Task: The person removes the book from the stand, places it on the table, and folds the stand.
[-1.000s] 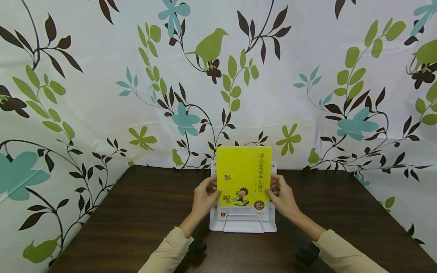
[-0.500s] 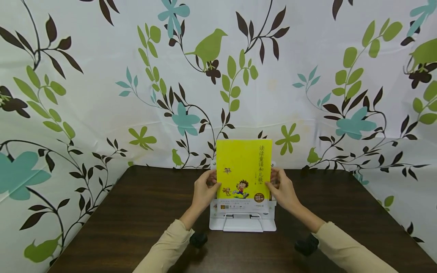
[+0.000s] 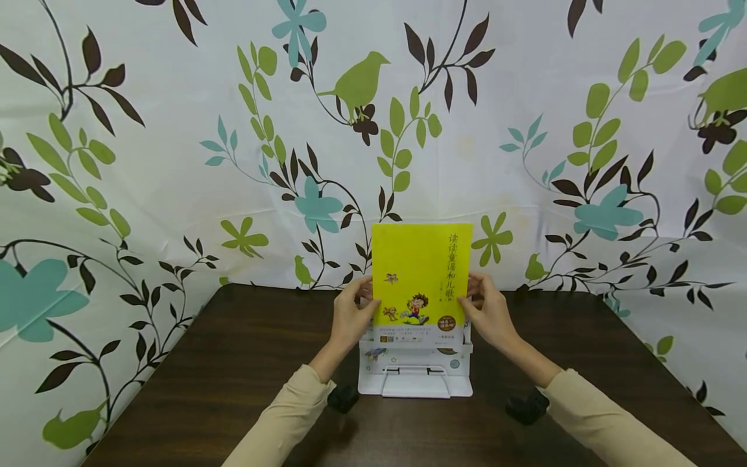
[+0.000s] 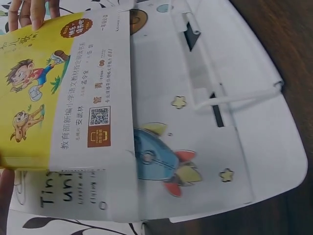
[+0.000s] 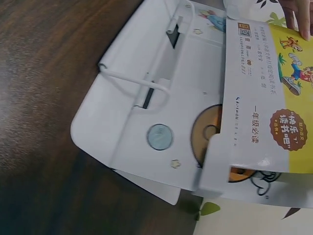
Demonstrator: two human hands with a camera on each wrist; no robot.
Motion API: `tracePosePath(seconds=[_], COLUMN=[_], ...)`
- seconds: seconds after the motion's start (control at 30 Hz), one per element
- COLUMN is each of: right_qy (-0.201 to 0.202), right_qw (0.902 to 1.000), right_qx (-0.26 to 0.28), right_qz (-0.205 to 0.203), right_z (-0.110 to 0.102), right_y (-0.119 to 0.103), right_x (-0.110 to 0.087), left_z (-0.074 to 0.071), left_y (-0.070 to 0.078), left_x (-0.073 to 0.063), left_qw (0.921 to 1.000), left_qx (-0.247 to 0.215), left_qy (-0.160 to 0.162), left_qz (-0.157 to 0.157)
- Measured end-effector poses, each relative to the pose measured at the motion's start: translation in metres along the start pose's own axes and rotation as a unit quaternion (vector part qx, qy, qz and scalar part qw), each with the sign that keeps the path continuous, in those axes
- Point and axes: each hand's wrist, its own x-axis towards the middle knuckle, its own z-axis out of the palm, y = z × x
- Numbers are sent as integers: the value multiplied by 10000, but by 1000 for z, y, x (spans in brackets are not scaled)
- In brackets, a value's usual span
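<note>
A yellow book (image 3: 423, 266) with a white lower band and a cartoon child on its cover is upright in front of a white book stand (image 3: 414, 383). My left hand (image 3: 353, 314) pinches the book's left edge, thumb in front. The right hand (image 3: 490, 311) pinches the opposite edge the same way. Behind the cover, most of their other fingers are hidden. In the left wrist view, the book's lower edge lies beside the stand's raised ledge (image 4: 124, 196); whether it rests there I cannot tell. A white wire holder (image 5: 129, 81) lies across the stand's base.
The dark wooden table (image 3: 262, 363) extends to both sides of the stand. A patterned cloth (image 3: 175, 162) with leaves and birds hangs behind it. Black wrist devices (image 3: 343, 397) sit under both sleeves. Cartoon prints (image 4: 156, 156) decorate the stand's panel.
Both hands have raised the book from the wire holder to about the height of the stand's ledge. More of the stand's lower panel now shows. The stand stays in place.
</note>
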Motion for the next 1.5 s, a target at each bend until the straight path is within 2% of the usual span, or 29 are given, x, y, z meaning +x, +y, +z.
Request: tracePosePath(seconds=[0.07, 0.23, 0.47, 0.53, 0.7, 0.8, 0.97, 1.2, 1.5], right_qy=[25, 109, 288, 309, 308, 308, 338, 372, 351], right_qw=[10000, 9999, 9992, 9991, 9992, 9992, 9990, 9974, 9934], right_qx=[-37, -76, 5, 19, -89, -162, -267, -471, -836], right_qz=[-4, -32, -265, -273, -233, -210, -90, 390, 709], right_z=[0, -6, -18, -23, -34, -40, -53, -73, -98], right_y=[9, 5, -2, -3, -4, -3, -3, -2, 2], right_x=[2, 7, 11, 9, 3, -1, -6, -21, -39], left_z=[0, 1, -3, -2, 9, 16, 27, 47, 73], left_y=[2, 14, 59, 64, 52, 46, 52, 63, 70], left_x=[2, 7, 8, 6, 0, -2, -6, -16, -30], left_qw=[10000, 9999, 9995, 9992, 9983, 9983, 9986, 9968, 9959], left_qx=[-7, -142, -200, -207, -301, -341, -340, -600, -494], left_qy=[32, 53, 148, 155, 86, 47, -77, -332, -591], left_qz=[42, -52, 208, 320, 487, 463, 388, 411, 479])
